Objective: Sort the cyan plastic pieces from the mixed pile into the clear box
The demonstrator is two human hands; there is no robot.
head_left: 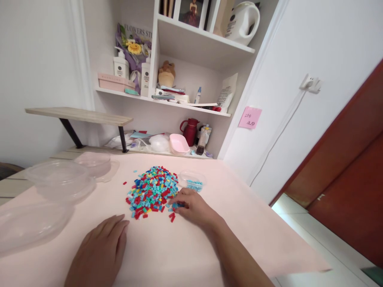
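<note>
A heap of small plastic pieces (152, 189) in red, light blue, dark blue and yellow lies in the middle of the pink table (167, 251). My right hand (191, 205) rests at the heap's right edge, its fingertips pinched on a few light blue pieces. Just beyond it stands a small clear container (193, 181) holding several light blue pieces. My left hand (103, 247) lies flat on the table, fingers together and stretched out, a short way left of and below the heap, holding nothing.
Three clear plastic bowls (60, 179) stand along the table's left side. A wooden riser shelf (80, 115) sits at the back left. White wall shelves (167, 101) hold bottles, a pink tub (178, 143) and a red jug (190, 131). The table's right edge drops off beside a brown door.
</note>
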